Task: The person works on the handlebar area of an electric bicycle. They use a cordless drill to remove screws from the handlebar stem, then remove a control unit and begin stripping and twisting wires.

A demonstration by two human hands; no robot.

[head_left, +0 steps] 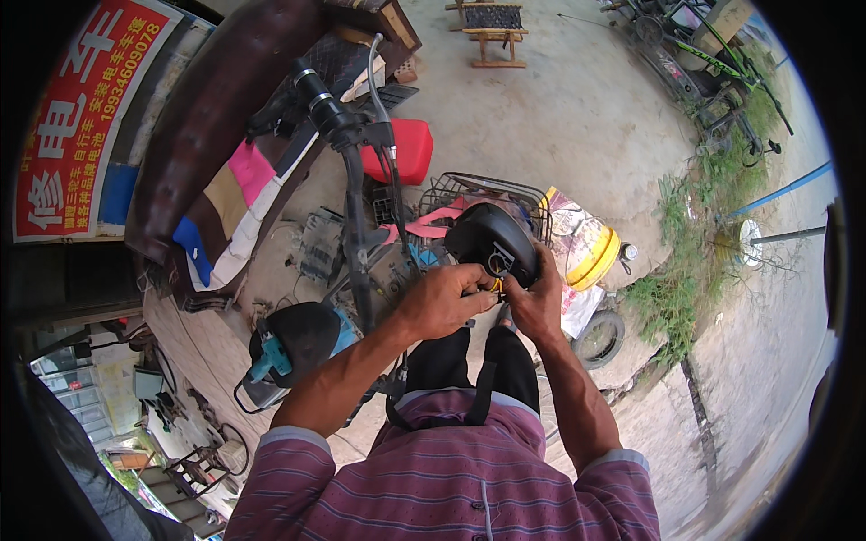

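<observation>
Beside the upturned end of a black handlebar (357, 234), a person in a purple striped shirt (433, 469) works with both bare hands on a black rounded housing (487, 233), which sits in front of the body, just above the knees in view. The left hand (446, 300) is narrowed to a pinch, its fingertips on a thin yellow wire (497, 285) at the housing's near edge. The right hand (539, 298) grips the housing's right side, fingers along the rim and thumb near the wire. Behind the housing lies a dark wire basket (439, 191), with a red plastic container (410, 151) beyond it to the left. A yellow-rimmed bucket (595, 260) stands to the right, near a small tyre (599, 339). On the left, a teal power drill (271, 357) rests on a black saddle (307, 329). Farther off are a brown padded sofa (203, 117), a wooden stool (495, 38) and a green-framed bicycle (722, 65).
</observation>
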